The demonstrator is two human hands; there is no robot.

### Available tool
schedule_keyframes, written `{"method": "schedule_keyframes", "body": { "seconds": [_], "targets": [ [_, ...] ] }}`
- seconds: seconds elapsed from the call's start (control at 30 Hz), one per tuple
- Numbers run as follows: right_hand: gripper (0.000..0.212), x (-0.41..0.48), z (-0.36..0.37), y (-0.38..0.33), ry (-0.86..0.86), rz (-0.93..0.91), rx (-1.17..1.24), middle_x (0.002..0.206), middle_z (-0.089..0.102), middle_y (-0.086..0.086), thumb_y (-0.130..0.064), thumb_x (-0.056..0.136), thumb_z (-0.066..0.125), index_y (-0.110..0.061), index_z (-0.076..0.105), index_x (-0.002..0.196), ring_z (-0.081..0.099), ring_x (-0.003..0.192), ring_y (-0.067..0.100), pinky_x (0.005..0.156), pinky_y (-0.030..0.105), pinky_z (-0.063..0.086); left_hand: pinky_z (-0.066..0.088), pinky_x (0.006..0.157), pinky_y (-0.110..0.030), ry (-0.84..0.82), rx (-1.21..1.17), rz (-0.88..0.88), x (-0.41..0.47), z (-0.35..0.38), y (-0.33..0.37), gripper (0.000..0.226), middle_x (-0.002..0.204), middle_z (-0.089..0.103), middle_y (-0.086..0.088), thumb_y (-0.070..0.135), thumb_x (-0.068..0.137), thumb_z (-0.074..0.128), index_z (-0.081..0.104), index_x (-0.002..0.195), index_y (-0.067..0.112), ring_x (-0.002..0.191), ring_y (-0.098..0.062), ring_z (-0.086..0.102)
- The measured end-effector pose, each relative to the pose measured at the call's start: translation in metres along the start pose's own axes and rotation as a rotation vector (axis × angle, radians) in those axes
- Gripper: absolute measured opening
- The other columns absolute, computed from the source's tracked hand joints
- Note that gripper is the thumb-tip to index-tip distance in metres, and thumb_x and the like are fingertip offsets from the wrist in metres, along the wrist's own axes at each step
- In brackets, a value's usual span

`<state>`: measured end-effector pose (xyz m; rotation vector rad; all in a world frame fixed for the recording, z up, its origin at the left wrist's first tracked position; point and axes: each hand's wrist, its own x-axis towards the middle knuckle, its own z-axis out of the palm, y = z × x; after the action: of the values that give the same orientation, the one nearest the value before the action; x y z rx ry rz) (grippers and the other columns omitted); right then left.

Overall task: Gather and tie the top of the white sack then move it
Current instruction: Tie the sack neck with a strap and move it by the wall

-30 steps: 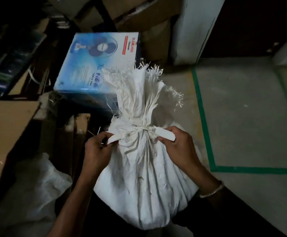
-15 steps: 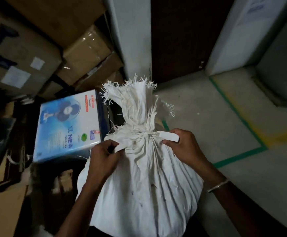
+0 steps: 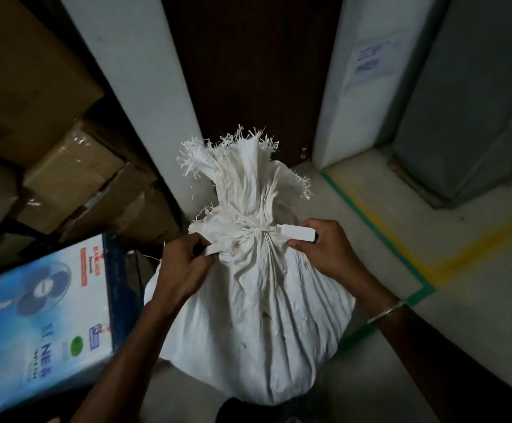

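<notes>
Two hands pinch a white strip knotted round a sack: left hand and right hand each grip one end. Around them, a grey floor with green tape meets a dark door and stacked cartons. Left of the fingers, a blue fan box reads "XL NE". The sack's cinched neck sits between the fingertips, its body below.

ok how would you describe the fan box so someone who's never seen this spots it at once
Start at the white sack in the middle of the view. Just left of it, nearer than the stacked brown cartons, lies the fan box. It alone is glossy light blue, with a dark blue fan pictured on its top face.
</notes>
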<state>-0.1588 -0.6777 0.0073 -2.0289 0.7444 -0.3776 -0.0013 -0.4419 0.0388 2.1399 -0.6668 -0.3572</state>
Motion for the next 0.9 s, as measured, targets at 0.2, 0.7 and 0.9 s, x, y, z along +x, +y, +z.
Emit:
{"method": "schedule_keyframes", "body": {
  "seconds": [0.2, 0.7, 0.9],
  "targets": [
    [0.019, 0.089, -0.061, 0.027, 0.113, 0.016, -0.045, 0.078, 0.073, 0.005, -0.017, 0.075, 0.088, -0.01, 0.072, 0.084, 0.07, 0.076, 0.02, 0.064, 0.037, 0.053, 0.042, 0.057, -0.035, -0.077, -0.026, 0.058, 0.111, 0.059, 0.035, 0.016, 0.065, 0.065, -0.01, 0.028, 0.066, 0.07, 0.063, 0.065, 0.013, 0.058, -0.011, 0.05],
    [0.017, 0.258, -0.236, 0.106, 0.297, 0.142, -0.116, 0.085, 0.077, -0.002, -0.014, 0.076, 0.088, -0.016, 0.077, 0.089, 0.073, 0.081, 0.016, 0.074, 0.042, 0.058, 0.036, 0.058, -0.022, -0.286, -0.077, 0.308, 0.325, 0.221, 0.17, 0.013, 0.06, 0.058, 0.003, 0.027, 0.07, 0.061, 0.061, 0.065, 0.015, 0.059, -0.011, 0.052],
    [0.017, 0.316, -0.313, 0.161, 0.254, 0.095, -0.057, 0.082, 0.075, -0.004, -0.012, 0.076, 0.088, -0.015, 0.077, 0.088, 0.067, 0.07, 0.001, 0.065, 0.023, 0.052, 0.042, 0.062, -0.033, -0.241, -0.077, 0.299, 0.375, 0.301, 0.225, 0.015, 0.062, 0.062, -0.003, 0.028, 0.071, 0.062, 0.062, 0.064, 0.015, 0.065, -0.021, 0.06]
  ]
}}
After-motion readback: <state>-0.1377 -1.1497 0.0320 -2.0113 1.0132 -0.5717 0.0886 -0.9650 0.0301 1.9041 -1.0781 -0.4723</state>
